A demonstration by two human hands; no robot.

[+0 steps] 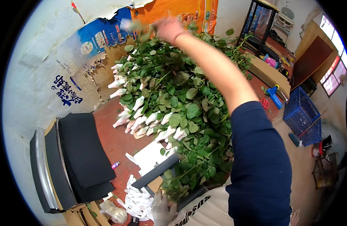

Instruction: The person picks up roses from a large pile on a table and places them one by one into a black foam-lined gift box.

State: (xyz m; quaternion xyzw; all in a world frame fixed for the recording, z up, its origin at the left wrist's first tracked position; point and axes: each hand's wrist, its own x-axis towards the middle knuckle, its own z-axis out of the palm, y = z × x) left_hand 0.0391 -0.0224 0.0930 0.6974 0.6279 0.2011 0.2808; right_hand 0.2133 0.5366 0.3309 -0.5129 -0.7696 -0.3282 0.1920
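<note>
My right hand (169, 29), blurred by motion, is raised over the far end of a large heap of leafy rose stems (193, 110). In it is a rose stem with blurred leaves (142, 31) and a pale wrapped head (126, 24). Many heads in the heap wear white sleeves (139, 103) and point left. My left hand (162, 207), in a pale glove, is low in the view beside a pile of white foam sleeves (138, 200). Leaves and a black roll or strip (190, 197) lie near its fingers; its grip is unclear.
A black foam strip (156, 171) crosses a white sheet (151, 155). Black sheets (86, 149) are stacked at left against the wall. On the right are red scissors (264, 103), a blue tape dispenser (274, 96), cardboard (271, 75) and a blue crate (302, 115) on the floor.
</note>
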